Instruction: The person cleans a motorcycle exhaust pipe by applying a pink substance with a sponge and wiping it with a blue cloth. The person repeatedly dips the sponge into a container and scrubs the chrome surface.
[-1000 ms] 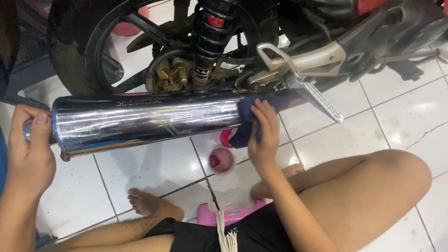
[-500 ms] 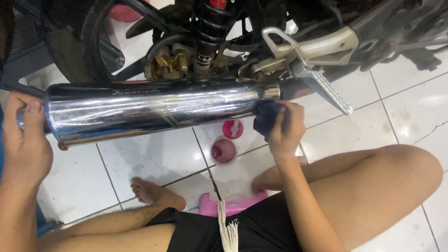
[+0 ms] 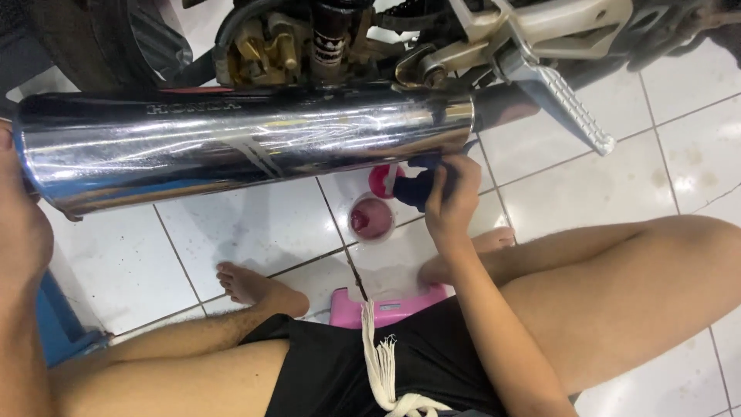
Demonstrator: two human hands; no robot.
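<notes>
- Chrome exhaust muffler (image 3: 247,143) lies with its long axis running left to right across the upper part of the view, mounted low on the motorcycle (image 3: 370,38) above the white tiled floor (image 3: 602,193).
- Right hand (image 3: 451,205) sits just under the muffler's right end, fingers curled shut around a dark blue cloth (image 3: 421,185), which touches or nearly touches the underside of the chrome near the end band.
- Left hand (image 3: 19,224) rests at the muffler's left end, at the frame's edge; the palm seems pressed against the rim, but how far its fingers are curled cannot be told, since most of it is cut off.
- From the right hand the bulk of the muffler stretches away to the left; the left hand is nearer the far end, the right hand nearer the footpeg (image 3: 563,96).
- Small open pink tub (image 3: 372,218) stands on the floor just left of the right hand, with its pink lid (image 3: 384,180) beside it, under the muffler.
- A pink low stool (image 3: 386,305) shows between the person's bare legs.
</notes>
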